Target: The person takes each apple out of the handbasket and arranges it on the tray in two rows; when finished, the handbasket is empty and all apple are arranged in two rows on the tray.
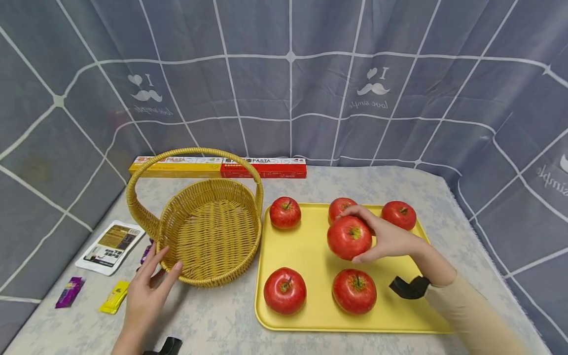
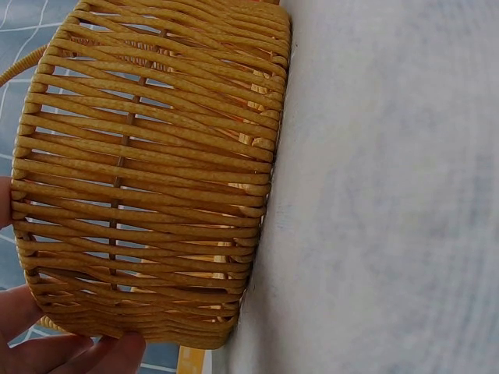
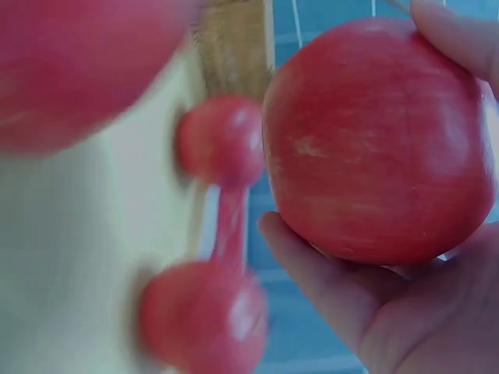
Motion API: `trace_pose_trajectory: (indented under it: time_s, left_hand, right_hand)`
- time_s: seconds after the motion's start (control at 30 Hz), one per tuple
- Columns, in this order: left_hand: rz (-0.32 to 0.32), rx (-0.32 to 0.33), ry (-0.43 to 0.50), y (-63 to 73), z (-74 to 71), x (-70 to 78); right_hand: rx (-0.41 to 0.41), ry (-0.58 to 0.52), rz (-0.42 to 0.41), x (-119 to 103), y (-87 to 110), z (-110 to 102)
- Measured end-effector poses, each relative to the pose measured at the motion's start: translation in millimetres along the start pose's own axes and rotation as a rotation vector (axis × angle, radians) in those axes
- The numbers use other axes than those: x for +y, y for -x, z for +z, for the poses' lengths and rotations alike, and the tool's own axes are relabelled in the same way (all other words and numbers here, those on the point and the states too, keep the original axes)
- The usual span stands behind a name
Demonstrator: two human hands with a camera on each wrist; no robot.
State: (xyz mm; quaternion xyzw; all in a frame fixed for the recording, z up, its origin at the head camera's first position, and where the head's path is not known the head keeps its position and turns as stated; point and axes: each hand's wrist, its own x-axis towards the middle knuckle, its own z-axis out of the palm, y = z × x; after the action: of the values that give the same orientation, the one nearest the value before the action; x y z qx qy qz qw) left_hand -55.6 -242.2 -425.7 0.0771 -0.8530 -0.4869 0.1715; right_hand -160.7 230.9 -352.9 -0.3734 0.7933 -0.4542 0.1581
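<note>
My right hand [image 1: 390, 237] grips a red apple [image 1: 349, 238] above the yellow tray [image 1: 306, 256], thumb and fingers spread around its sides. Close up in the right wrist view, the same apple [image 3: 378, 144] fills the palm side of the hand. On the tray sit several more red apples, among them one at the near left [image 1: 285, 291] and one at the near middle [image 1: 354, 291]. To the tray's left stands a round wicker basket [image 1: 213, 283] with a tall handle and a bare woven floor. My left hand [image 1: 148, 291] holds its near-left rim, fingertips against the weave.
Two pasta boxes, one yellow [image 1: 177, 170] and one red [image 1: 266, 170], lie behind the basket along the curtain [image 1: 319, 98]. Left of the basket are a white packet [image 1: 111, 246], a purple wrapped snack [image 1: 69, 292] and a yellow one [image 1: 114, 297].
</note>
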Motion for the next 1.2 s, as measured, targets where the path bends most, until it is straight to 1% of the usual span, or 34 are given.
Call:
trace_pose_trajectory:
  time_s: [0.07,0.13,0.3,0.4,0.47,0.53,0.63,0.7,0.9,1.0,1.1,1.2]
  left_hand:
    - [-0.004,-0.003,0.000,0.2,0.1,0.3]
    - [-0.007,-0.003,0.003,0.3,-0.2,0.4]
    - [-0.014,-0.002,0.002,-0.1,-0.7,0.0]
    - [-0.020,-0.006,-0.004,-0.8,-0.4,-0.5]
    - [-0.026,-0.008,-0.016,-1.5,-0.7,-0.1]
    - [-0.028,-0.009,-0.024,-2.8,-1.2,0.5]
    - [-0.027,-0.009,-0.044,-5.8,-2.6,1.8]
    - [-0.020,-0.011,-0.051,-8.4,-3.3,2.0]
    - [-0.026,-0.023,-0.053,-12.9,-5.1,0.9]
    - [-0.040,-0.024,-0.057,-13.0,-6.2,0.5]
    - [-0.041,-0.024,-0.071,-13.0,-7.3,0.6]
    - [-0.026,-0.042,-0.094,-13.4,-8.2,2.0]
  right_hand:
    - [0.045,0.010,0.019,10,22.9,-1]
    - [0.085,0.019,0.017,18,43.4,-1]
    - [0.149,0.006,0.022,30,85.1,2]
    - [0.160,0.020,0.041,35,106.0,4]
    - [0.158,0.032,0.071,37,118.2,5]
    - [0.146,0.017,0.121,39,128.4,6]
    - [0.135,-0.040,0.192,43,139.5,7]
    - [0.142,-0.071,0.215,47,144.7,8]
    - [0.186,-0.110,0.222,55,154.4,7]
    - [0.194,-0.120,0.259,56,156.4,5]
    - [0.186,-0.128,0.286,56,157.3,5]
    - [0.174,-0.138,0.297,56,156.8,5]
